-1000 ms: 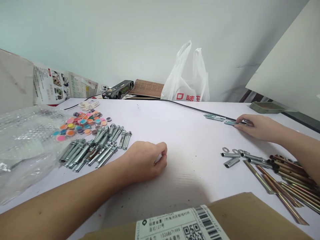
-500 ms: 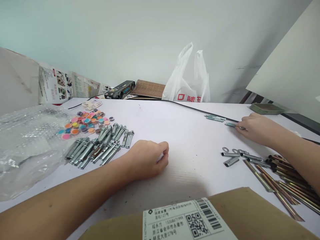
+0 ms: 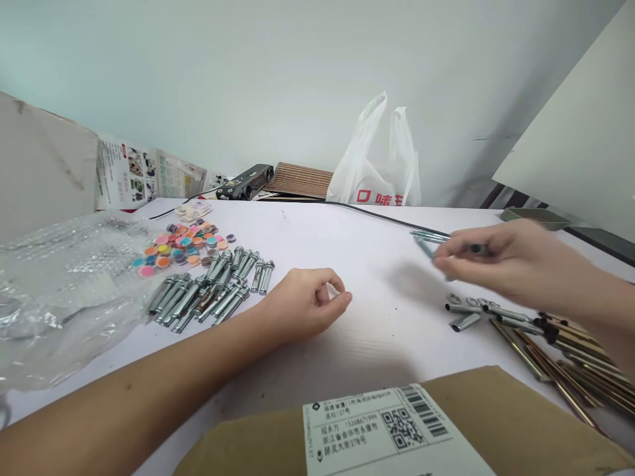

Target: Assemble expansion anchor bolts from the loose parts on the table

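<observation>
My right hand point(image 3: 496, 258), blurred by motion, grips a silvery metal bolt point(image 3: 424, 250) whose front end sticks out to the left past the fingers. A dark round end shows between the fingers; I cannot make out what it belongs to. Thin metal bolts point(image 3: 427, 235) lie on the table just behind this hand. Below it are short metal sleeves point(image 3: 465, 322) and flat washers point(image 3: 471, 301). My left hand point(image 3: 307, 304) rests on the table, its thumb and forefinger loosely curved and apart, with nothing seen between them. Beside it lies a pile of assembled expansion bolts point(image 3: 198, 291).
Colourful plastic caps point(image 3: 186, 243) and clear plastic wrap point(image 3: 74, 291) lie on the left. A labelled cardboard box point(image 3: 258, 436) fills the near edge. Brass-coloured rods point(image 3: 570, 370) lie on the right. Along the back stand a white bag point(image 3: 372, 172) and a green tray point(image 3: 536, 217).
My right hand has lifted off the table and moved left and nearer with the bolt. My left thumb and forefinger have parted. The view has shifted slightly.
</observation>
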Available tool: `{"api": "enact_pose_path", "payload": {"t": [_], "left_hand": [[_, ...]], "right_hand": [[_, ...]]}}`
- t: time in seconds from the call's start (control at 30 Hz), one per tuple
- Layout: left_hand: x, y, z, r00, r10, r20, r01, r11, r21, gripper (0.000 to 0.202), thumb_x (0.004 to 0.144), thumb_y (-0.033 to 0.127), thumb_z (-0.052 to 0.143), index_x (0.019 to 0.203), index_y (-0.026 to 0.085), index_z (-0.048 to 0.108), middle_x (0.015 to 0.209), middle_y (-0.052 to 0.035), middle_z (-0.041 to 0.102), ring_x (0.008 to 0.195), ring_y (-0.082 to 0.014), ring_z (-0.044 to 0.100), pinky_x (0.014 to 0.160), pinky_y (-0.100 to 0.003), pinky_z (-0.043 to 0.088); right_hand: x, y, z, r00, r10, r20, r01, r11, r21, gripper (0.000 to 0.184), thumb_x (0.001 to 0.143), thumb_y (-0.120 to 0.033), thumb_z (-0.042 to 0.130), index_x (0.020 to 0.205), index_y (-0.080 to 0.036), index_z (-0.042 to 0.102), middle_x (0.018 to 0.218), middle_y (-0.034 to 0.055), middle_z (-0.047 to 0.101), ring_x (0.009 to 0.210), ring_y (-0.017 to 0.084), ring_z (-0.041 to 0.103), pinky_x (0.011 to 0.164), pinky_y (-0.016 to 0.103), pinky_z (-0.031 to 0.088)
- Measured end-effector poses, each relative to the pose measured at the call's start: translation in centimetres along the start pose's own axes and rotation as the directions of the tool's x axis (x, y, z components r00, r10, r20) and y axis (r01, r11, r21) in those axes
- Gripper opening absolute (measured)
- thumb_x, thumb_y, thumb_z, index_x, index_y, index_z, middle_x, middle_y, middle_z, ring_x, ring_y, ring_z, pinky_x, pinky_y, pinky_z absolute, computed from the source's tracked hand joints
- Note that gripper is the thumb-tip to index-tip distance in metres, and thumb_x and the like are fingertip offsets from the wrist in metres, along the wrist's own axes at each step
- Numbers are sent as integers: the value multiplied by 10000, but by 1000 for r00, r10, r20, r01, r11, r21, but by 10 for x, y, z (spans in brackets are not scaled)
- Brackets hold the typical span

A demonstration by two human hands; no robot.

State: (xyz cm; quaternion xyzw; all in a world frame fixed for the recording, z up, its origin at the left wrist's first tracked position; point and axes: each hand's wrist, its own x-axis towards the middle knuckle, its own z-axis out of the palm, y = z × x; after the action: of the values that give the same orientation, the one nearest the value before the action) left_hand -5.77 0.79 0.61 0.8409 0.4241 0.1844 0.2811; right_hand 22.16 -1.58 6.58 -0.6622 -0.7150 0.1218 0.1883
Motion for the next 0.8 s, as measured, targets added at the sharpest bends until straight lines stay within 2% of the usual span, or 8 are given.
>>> {"api": "enact_pose_path", "payload": {"t": [0.1, 0.2, 0.3, 0.4, 0.47, 0.57, 0.7, 0.8], "left_hand": [[3, -2, 4, 995, 73, -72, -88, 969, -231, 361, 839, 457, 534, 1027, 190, 687, 819, -26, 698, 680, -122, 574, 649, -255, 453], [5, -7, 6, 978, 148, -146, -190, 921, -341, 280, 845, 399, 562, 856, 180, 736, 850, -48, 703, 759, -138, 606, 710, -265, 470], [6, -10, 4, 966, 138, -218, -216, 896, -388, 241, 831, 363, 599, 775, 170, 733, 817, -49, 695, 764, -142, 616, 725, -269, 477], [7, -10, 2, 959, 138, -248, -235, 876, -422, 215, 822, 343, 616, 791, 165, 731, 854, -54, 703, 866, -161, 634, 801, -279, 478], [8, -8, 3, 957, 147, -249, -249, 859, -447, 203, 837, 320, 599, 804, 169, 731, 928, -57, 713, 923, -160, 639, 842, -275, 477], [8, -8, 4, 949, 153, -274, -255, 886, -387, 188, 842, 301, 591, 809, 175, 727, 973, -45, 715, 917, -143, 641, 864, -263, 469], [8, -11, 1, 950, 19, -311, -99, 964, -245, 208, 857, 331, 556, 850, 182, 701, 820, -9, 703, 778, -121, 614, 758, -252, 455], [8, -13, -1, 971, -6, -241, -33, 987, -156, 230, 875, 343, 508, 848, 189, 677, 715, 20, 655, 671, -107, 553, 657, -240, 418]], "right_hand": [[6, -43, 20, 948, -247, 200, 219, 964, 149, 207, 791, -403, 579, 793, -221, 678, 639, -11, 536, 588, 111, 421, 534, 246, 324], [14, -65, 43, 911, -337, 238, 282, 930, 236, 168, 791, -331, 558, 780, -222, 685, 642, -12, 526, 609, 108, 421, 536, 242, 319], [19, -67, 57, 923, -312, 226, 228, 916, 331, 174, 810, -318, 535, 762, -217, 668, 597, -28, 438, 552, 89, 339, 491, 240, 271], [18, -61, 62, 894, -332, 300, 178, 879, 442, 211, 844, -341, 512, 769, -208, 659, 562, -38, 331, 525, 85, 259, 467, 247, 221], [17, -58, 64, 876, -346, 337, 158, 865, 476, 228, 854, -362, 506, 796, -207, 663, 553, -42, 304, 518, 85, 237, 459, 250, 201], [16, -59, 65, 880, -314, 356, 122, 875, 469, 216, 864, -359, 489, 856, -207, 642, 556, -48, 322, 507, 82, 249, 448, 243, 209], [14, -58, 67, 913, -219, 343, 28, 875, 484, 175, 889, -293, 410, 1034, -236, 490, 650, -50, 420, 567, 96, 368, 488, 226, 318], [12, -53, 70, 921, -205, 330, 32, 887, 461, 123, 921, -295, 346, 986, -242, 436, 746, -34, 466, 641, 108, 402, 540, 234, 361]]}}
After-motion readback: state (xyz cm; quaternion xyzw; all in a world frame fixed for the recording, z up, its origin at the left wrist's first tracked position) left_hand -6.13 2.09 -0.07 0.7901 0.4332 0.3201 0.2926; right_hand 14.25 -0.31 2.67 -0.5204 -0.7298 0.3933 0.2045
